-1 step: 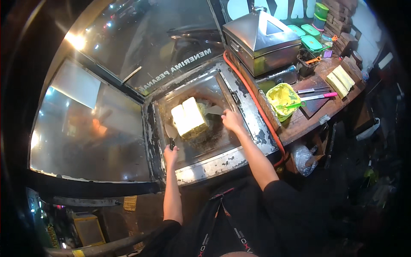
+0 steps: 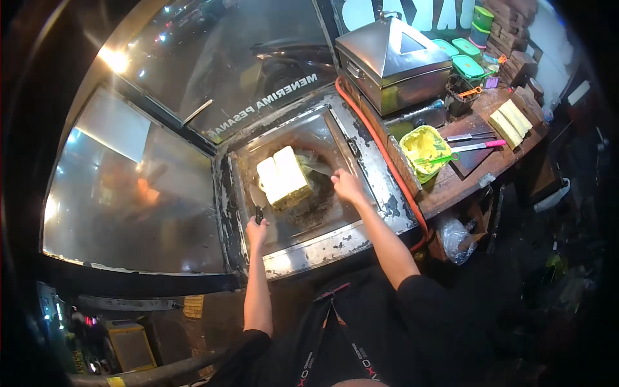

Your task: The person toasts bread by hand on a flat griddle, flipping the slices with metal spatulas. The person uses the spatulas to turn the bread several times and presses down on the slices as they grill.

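Note:
Bread blocks (image 2: 284, 177), pale on top and browned at the lower edge, sit side by side on the flat metal griddle (image 2: 332, 209). My left hand (image 2: 256, 229) is closed round the black handle of a spatula (image 2: 259, 214), whose blade lies at the bread's left side. On the other side, my right hand (image 2: 348, 186) grips a second spatula (image 2: 318, 169); its thin blade points at the bread's right side. Glare washes out the bread's top, and I cannot tell whether either blade reaches under it.
Right of the griddle runs an orange hose (image 2: 375, 135). Beyond it, a wooden counter (image 2: 445, 193) holds a tub of yellow spread (image 2: 425, 148), a pink-handled knife (image 2: 483, 145), sliced bread (image 2: 510, 122) and a lidded metal box (image 2: 393, 71). Glass panels (image 2: 142, 206) stand at left and behind.
My right hand has shifted very slightly left and nearer to me, and its spatula blade sits a little differently beside the bread. My left hand is almost unmoved.

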Available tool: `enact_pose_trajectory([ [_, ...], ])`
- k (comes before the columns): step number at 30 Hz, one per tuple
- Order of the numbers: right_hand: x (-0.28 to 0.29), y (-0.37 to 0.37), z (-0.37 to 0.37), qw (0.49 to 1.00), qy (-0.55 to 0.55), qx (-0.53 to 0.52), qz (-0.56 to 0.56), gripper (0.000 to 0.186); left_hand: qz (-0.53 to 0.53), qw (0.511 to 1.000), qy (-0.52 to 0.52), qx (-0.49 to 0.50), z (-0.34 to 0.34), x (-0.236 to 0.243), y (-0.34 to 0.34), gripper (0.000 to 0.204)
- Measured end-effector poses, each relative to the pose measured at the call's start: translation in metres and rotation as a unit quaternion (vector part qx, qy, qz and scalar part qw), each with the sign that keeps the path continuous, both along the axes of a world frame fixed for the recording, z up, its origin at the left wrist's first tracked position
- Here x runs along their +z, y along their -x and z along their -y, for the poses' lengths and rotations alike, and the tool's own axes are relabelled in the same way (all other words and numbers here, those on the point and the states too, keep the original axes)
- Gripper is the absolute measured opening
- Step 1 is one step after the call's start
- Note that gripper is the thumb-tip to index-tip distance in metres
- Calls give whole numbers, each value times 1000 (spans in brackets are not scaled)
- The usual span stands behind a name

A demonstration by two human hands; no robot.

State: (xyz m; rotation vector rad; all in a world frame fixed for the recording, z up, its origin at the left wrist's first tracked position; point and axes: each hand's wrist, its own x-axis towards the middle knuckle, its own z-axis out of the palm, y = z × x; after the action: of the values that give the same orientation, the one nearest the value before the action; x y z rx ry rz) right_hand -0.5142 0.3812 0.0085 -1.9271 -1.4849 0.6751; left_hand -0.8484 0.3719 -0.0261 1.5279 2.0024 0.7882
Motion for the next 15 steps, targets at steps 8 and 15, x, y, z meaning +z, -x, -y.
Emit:
enact_pose_trajectory([
  [8,-19,67,55,932,76,-31,-353,27,-117,988,-14,-103,-12,16,-20,21],
  [15,-25,44,68,988,-5,-73,-135,35,-2,994,36,-105,4,22,-6,26],
])
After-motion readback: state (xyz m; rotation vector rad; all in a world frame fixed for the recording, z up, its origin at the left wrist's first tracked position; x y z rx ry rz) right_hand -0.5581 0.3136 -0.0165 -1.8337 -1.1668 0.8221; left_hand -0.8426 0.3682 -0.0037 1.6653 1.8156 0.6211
